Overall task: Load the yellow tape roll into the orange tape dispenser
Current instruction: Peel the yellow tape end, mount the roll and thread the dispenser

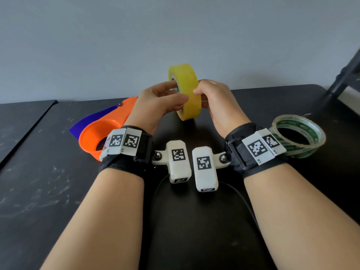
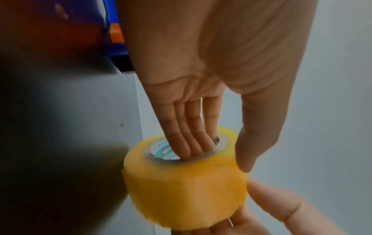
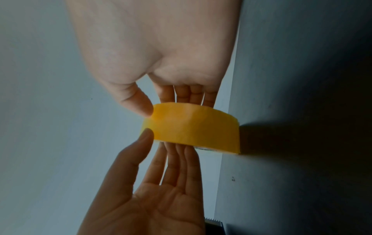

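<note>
The yellow tape roll [image 1: 188,90] stands on edge between both hands, its lower rim at the black table [image 1: 58,191]; whether it touches I cannot tell. My left hand [image 1: 178,92] has several fingers inside the core [image 2: 191,149] and its thumb on the outer tape. My right hand [image 1: 202,96] pinches the roll [image 3: 193,127] from the other side, thumb [image 3: 141,105] on the rim and fingers behind it. The orange tape dispenser [image 1: 109,125], with a blue plate, lies on the table left of my left wrist.
A clear tape roll with a green core [image 1: 300,135] lies flat by my right wrist. A black frame [image 1: 342,76] stands at the back right. A second tabletop [image 1: 19,121] adjoins on the left. A thin cable [image 1: 243,195] runs between my forearms.
</note>
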